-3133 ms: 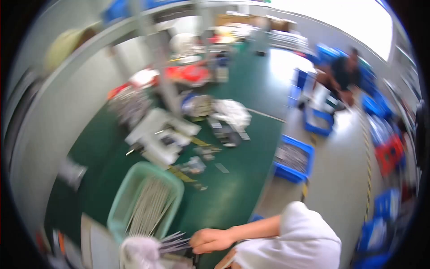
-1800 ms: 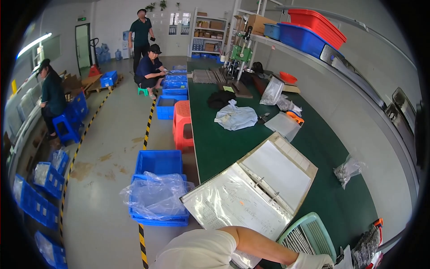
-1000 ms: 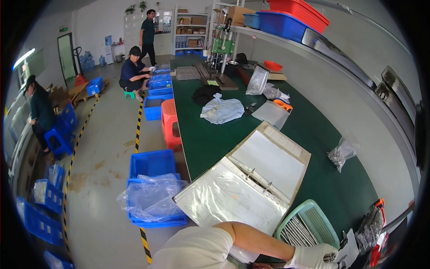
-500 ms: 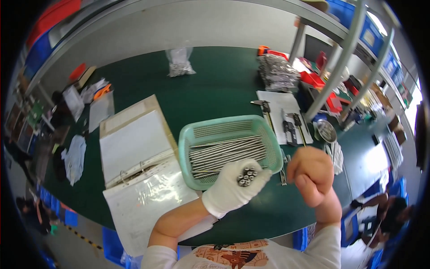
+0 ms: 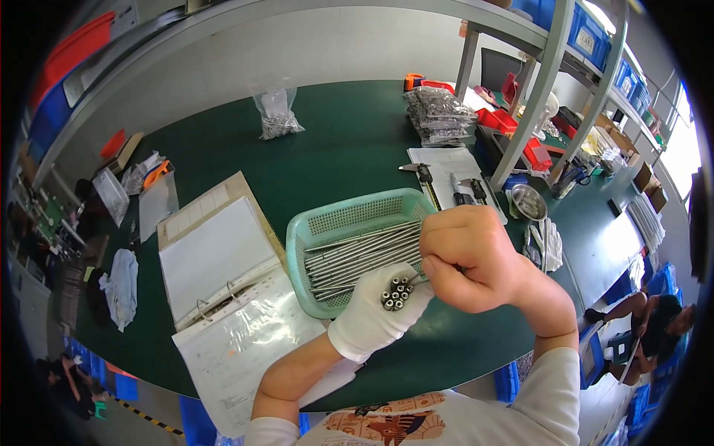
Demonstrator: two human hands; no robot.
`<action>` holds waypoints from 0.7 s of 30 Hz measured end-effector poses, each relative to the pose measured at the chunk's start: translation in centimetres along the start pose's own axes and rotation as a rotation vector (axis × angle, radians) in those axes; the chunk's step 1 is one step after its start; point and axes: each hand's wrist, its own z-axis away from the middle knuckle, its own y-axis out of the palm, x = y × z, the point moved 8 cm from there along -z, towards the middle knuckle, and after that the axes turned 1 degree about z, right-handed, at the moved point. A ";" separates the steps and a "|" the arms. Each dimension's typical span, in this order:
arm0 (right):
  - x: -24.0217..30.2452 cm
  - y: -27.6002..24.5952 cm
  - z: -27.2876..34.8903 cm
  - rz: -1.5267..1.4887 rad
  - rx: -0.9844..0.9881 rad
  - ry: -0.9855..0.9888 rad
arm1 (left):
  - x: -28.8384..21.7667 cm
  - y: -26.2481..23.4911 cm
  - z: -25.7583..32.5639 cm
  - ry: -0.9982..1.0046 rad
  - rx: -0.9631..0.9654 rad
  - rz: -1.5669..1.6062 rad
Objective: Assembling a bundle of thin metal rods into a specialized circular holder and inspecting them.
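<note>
My left hand [image 5: 378, 308], in a white glove, is wrapped round a bundle of metal rods [image 5: 398, 293]. Their round, socket-like ends face up out of the fist, above the near side of a mint-green plastic basket [image 5: 294, 245]. Inside that basket lie many long, thin metal rods [image 5: 357, 256], side by side. My bare right hand [image 5: 468, 256] is closed just right of the bundle, over the basket's right end. A short thin grey piece shows between the bundle and my right fingers; what they hold is mostly hidden.
Left of the basket lies an open ring binder [image 5: 216, 245] with plastic-sleeved pages. Calipers [image 5: 476, 189] rest on white paper, near a metal bowl [image 5: 528, 202] and gloves [image 5: 550, 245]. Bagged metal parts [image 5: 440, 115] are stacked behind. A shelf post [image 5: 532, 97] rises at the right.
My right hand has moved left, from beside the basket to right against the rod bundle. My left hand keeps its hold, tilted slightly. The whole view has shifted a little.
</note>
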 end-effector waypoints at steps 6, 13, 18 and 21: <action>-0.6 -0.3 -0.2 0.018 0.020 0.005 | 0.1 0.5 -0.9 0.013 0.039 0.000; 1.6 1.7 -3.1 0.252 0.260 -0.116 | -0.4 -0.3 -0.1 0.181 0.042 0.008; 1.5 1.1 -1.1 0.376 0.300 -0.088 | 0.5 1.7 -0.5 0.305 0.065 0.075; 2.8 0.2 -0.3 0.417 0.093 -0.173 | 0.8 2.4 -0.5 0.249 0.111 0.131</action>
